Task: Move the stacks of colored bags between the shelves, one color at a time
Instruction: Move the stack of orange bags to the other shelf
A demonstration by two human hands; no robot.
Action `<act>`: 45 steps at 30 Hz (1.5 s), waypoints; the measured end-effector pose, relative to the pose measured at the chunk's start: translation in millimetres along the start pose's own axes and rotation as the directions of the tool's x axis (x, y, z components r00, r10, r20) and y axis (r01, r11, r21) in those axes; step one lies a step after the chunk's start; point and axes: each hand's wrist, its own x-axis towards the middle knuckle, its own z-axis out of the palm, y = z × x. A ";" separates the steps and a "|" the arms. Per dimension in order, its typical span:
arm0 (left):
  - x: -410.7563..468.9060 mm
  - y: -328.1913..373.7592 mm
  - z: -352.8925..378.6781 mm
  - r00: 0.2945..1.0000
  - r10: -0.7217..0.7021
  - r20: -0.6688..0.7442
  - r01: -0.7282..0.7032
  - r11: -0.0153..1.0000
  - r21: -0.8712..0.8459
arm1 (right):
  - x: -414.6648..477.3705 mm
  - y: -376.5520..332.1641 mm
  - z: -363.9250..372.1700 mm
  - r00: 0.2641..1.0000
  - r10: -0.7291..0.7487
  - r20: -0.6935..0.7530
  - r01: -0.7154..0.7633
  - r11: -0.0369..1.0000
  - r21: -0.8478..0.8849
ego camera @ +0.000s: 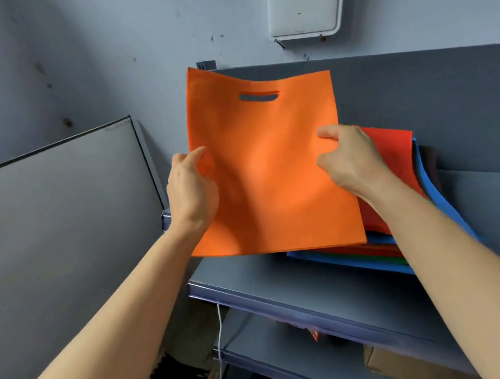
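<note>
The left hand (191, 189) pinches the orange bag (268, 172) at its left edge, thumb on the front; its fingers are hidden behind the fabric. The bag is held upright between both hands, handle slot uppermost. The right hand (350, 160) pinches the right edge likewise, fingers out of sight. Behind and right of that hand lies the stack of bags (396, 158), red on top with blue and green edges below, largely covered by the orange bag and the right forearm.
</note>
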 end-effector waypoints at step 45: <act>-416.2 -172.6 -652.1 0.466 -0.186 -0.865 0.728 0.636 0.255 | -540.2 -470.4 164.8 0.351 -0.849 0.394 0.390 0.515 0.763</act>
